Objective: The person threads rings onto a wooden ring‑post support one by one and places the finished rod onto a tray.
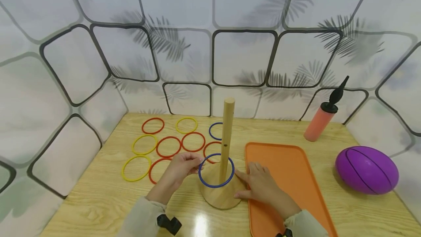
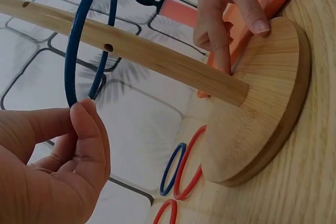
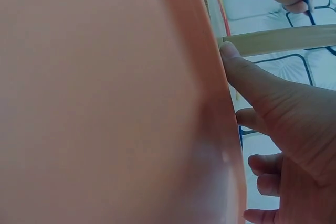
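- Left hand (image 1: pixel 184 167): reaches in from the lower left with the palm turned inward; the thumb meets the fingertips at the near side of a blue ring (image 1: pixel 215 186), and the other fingers fold in behind.
- Left grip: pinching that blue ring at its edge.
- The pinched ring encircles the wooden post (image 1: pixel 227 131) about midway up, near a small dark hole, and is held above the round base (image 1: pixel 221 202).
- Right hand (image 1: pixel 263 185): comes in from the lower right, back of the hand upward, across the near left edge of the orange tray (image 1: pixel 279 160). Thumb and forefinger stretch apart to the base, the thumb on its rim; the remaining fingers bend loosely above the tray.
- Right grip: released, with its extended fingers touching the base.
- Both forearms slant inward from light sleeves (image 1: pixel 141 217).
- The post stands upright on the wooden surface (image 1: pixel 98 193), just beside the tray.
- Left of and behind the post lie red rings (image 1: pixel 153 133), yellow rings (image 1: pixel 136 180) and another blue ring (image 1: pixel 209 131).
- Farther right are a pink pump (image 1: pixel 319 123) with a black top and a purple ball (image 1: pixel 366 170); a patterned backdrop (image 1: pixel 243 57) rises behind.
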